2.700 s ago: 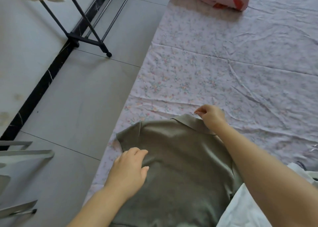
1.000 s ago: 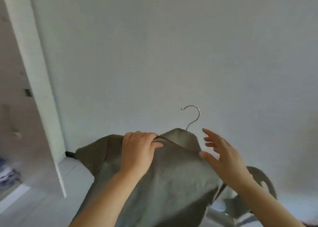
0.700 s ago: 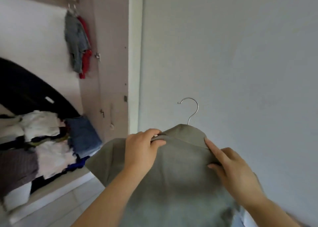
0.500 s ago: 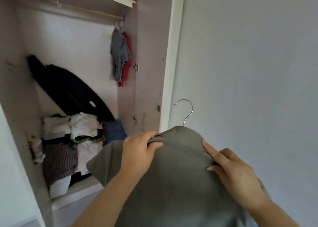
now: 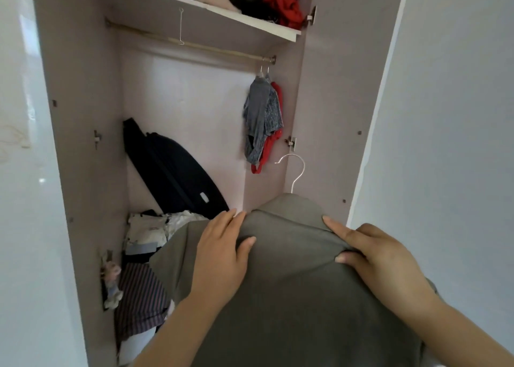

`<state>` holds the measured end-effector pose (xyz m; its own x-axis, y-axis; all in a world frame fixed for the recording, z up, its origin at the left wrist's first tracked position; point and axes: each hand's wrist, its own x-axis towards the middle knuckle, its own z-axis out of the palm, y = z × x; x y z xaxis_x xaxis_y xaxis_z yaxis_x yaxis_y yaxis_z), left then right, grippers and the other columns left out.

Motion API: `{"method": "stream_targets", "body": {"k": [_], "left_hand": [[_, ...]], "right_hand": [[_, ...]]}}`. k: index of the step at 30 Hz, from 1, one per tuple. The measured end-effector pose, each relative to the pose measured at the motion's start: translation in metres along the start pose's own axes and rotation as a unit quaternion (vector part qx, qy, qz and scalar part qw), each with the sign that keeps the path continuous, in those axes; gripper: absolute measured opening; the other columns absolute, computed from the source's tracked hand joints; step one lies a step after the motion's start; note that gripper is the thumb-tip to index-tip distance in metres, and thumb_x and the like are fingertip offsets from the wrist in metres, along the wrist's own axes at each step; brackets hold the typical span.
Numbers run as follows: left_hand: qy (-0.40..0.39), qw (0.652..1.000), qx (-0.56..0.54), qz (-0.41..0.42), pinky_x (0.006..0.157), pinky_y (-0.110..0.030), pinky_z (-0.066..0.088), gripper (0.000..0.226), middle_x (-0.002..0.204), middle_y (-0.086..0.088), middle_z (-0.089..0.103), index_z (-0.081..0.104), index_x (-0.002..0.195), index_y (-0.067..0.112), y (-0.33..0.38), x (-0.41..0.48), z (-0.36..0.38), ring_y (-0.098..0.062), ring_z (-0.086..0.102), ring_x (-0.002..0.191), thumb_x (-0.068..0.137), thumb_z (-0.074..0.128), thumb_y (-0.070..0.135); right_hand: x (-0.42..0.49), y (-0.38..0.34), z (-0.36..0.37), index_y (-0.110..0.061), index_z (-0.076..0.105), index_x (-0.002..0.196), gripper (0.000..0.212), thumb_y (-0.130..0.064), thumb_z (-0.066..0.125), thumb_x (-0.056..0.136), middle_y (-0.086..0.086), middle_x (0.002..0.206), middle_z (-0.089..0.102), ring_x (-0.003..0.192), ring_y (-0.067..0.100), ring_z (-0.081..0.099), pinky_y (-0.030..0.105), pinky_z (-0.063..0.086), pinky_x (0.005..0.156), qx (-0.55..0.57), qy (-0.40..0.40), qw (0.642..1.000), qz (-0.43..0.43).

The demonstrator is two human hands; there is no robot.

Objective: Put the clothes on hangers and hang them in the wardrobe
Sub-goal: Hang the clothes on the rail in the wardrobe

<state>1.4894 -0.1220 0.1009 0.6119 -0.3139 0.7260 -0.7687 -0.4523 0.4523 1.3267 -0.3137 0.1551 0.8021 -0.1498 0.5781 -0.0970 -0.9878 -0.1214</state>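
Observation:
An olive-grey collared shirt (image 5: 292, 283) hangs on a hanger whose metal hook (image 5: 296, 171) sticks up above the collar. My left hand (image 5: 222, 252) grips the shirt's left shoulder, thumb on the fabric. My right hand (image 5: 372, 252) pinches the right shoulder between thumb and fingers. I hold the shirt up in front of the open wardrobe (image 5: 83, 144). Its hanging rail (image 5: 194, 45) runs under the top shelf, well above the hook. A grey garment (image 5: 261, 119) and a red garment (image 5: 274, 133) hang at the rail's right end.
A thin wire hook (image 5: 181, 27) dangles at the rail's middle. The top shelf (image 5: 250, 21) holds piled clothes. A dark bag (image 5: 172, 171) leans in the back, above folded clothes (image 5: 144, 255) on the wardrobe floor. A white wall (image 5: 445, 144) is on the right.
The view has swung left and closer to the open wardrobe, so the rail and shelf now show. Both hands keep their hold on the shirt's shoulders.

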Motion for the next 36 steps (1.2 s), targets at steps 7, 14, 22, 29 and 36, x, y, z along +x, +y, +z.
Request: {"method": "stream_targets", "body": {"k": [7, 14, 22, 29, 36], "left_hand": [[0.002, 0.999, 0.033, -0.023, 0.112, -0.024, 0.011, 0.054, 0.147, 0.002, 0.035, 0.033, 0.142, 0.022, -0.064, 0.074, 0.035, -0.013, 0.025, 0.137, 0.092, 0.047, 0.038], [0.017, 0.996, 0.072, -0.053, 0.112, -0.023, 0.008, 0.058, 0.152, 0.004, 0.024, 0.026, 0.144, 0.025, -0.117, 0.152, 0.07, -0.012, 0.015, 0.14, 0.092, 0.048, 0.04], [0.019, 0.991, 0.11, -0.079, 0.112, -0.029, 0.018, 0.06, 0.153, 0.004, 0.019, 0.025, 0.145, 0.026, -0.168, 0.248, 0.094, -0.015, 0.02, 0.138, 0.091, 0.049, 0.041], [-0.008, 0.995, 0.078, -0.057, 0.112, -0.031, 0.022, 0.059, 0.153, 0.006, 0.017, 0.024, 0.145, 0.027, -0.238, 0.336, 0.142, -0.014, 0.024, 0.136, 0.092, 0.047, 0.041], [-0.022, 0.999, 0.048, -0.002, 0.113, -0.028, 0.022, 0.059, 0.15, 0.01, 0.02, 0.022, 0.145, 0.03, -0.308, 0.434, 0.166, -0.009, 0.024, 0.135, 0.093, 0.046, 0.043]], "right_hand": [[0.104, 0.016, 0.051, -0.064, 0.006, 0.124, 0.064, -0.035, 0.052, 0.091, -0.015, 0.09, 0.041, 0.09, 0.008, 0.049, 0.018, 0.039, 0.077, 0.016, -0.007, 0.999, -0.028], [0.217, 0.042, 0.108, -0.059, 0.025, 0.132, 0.059, -0.034, 0.056, 0.089, -0.01, 0.096, 0.046, 0.099, 0.013, 0.052, 0.025, 0.043, 0.078, 0.045, 0.002, 0.998, -0.045], [0.344, 0.061, 0.158, -0.056, 0.032, 0.133, 0.058, -0.033, 0.059, 0.088, -0.011, 0.087, 0.04, 0.094, 0.016, 0.051, 0.031, 0.045, 0.076, 0.069, 0.049, 0.994, -0.062], [0.445, 0.071, 0.21, -0.055, 0.03, 0.135, 0.059, -0.035, 0.058, 0.088, -0.006, 0.1, 0.048, 0.1, 0.015, 0.052, 0.026, 0.04, 0.073, 0.012, 0.072, 0.996, -0.057], [0.552, 0.076, 0.237, -0.055, 0.03, 0.135, 0.057, -0.037, 0.056, 0.088, -0.009, 0.095, 0.043, 0.101, 0.017, 0.054, 0.028, 0.042, 0.073, -0.058, 0.095, 0.994, -0.015]]}}
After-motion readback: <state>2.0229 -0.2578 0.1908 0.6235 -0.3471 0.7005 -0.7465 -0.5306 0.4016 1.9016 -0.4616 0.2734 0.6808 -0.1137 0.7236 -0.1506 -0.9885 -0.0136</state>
